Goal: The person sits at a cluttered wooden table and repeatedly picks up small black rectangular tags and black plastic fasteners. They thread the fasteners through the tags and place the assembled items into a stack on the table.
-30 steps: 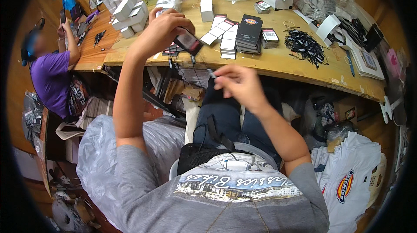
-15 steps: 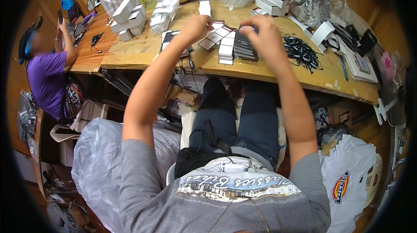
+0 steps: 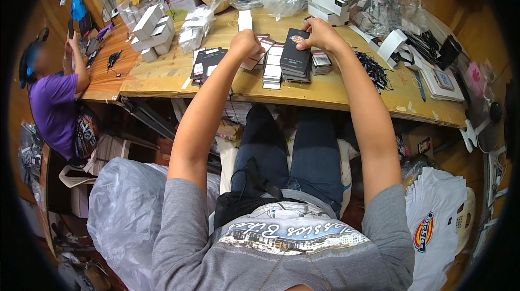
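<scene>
Yellowish wooden tabletop [image 3: 173, 71], my left hand [image 3: 246, 45] curled at white rectangular cards [image 3: 251, 64], can't tell if gripping. Further right, black rectangular cardboard tags [image 3: 295, 57] sit stacked, my right hand [image 3: 319, 36] pinching a top corner. Probably mid-pickup; next calls for separating one.

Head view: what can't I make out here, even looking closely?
In the head view:
Whether the left hand grips the white cards: its own back hides this.
How many black cards the right hand holds: the top one hides those beneath.
Left part of the black cord pile: behind the right forearm.
Co-worker's face: blurred.
White garments: cut off by the lower edge.
</scene>
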`<state>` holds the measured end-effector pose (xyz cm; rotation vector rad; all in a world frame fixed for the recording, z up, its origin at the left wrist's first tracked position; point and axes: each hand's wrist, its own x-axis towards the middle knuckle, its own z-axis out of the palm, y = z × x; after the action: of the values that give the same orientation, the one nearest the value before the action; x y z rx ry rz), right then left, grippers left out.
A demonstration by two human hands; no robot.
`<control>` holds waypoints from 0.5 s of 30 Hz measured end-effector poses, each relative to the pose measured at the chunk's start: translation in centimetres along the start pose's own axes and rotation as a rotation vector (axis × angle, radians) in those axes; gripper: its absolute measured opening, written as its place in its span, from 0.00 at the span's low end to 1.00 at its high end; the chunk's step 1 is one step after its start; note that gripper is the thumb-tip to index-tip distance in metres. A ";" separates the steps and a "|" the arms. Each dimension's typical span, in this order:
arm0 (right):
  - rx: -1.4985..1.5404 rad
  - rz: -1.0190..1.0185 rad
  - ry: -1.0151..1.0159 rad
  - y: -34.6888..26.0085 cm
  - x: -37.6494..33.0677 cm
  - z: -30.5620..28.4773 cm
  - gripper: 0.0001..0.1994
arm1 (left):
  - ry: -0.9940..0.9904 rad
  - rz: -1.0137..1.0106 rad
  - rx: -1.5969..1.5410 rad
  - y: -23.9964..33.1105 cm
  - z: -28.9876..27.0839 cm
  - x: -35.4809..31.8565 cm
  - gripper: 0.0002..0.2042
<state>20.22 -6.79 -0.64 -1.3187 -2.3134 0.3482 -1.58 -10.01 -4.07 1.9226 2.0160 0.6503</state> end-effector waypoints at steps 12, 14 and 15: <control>1.000 0.038 0.197 -2.7 -2.6 -3.2 0.12 | 0.160 -0.013 0.056 0.3 -2.4 -2.1 0.18; 1.020 -0.032 0.175 -3.4 -3.7 -3.5 0.11 | 0.223 -0.016 -0.053 0.4 -3.2 -2.7 0.16; 1.029 -0.067 0.163 -3.8 -4.3 -3.5 0.11 | 0.254 -0.017 -0.108 0.6 -3.6 -3.1 0.15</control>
<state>21.03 -12.45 2.94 -0.6924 -1.6031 1.1544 -2.57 -13.52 -0.98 1.8375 2.0906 1.0222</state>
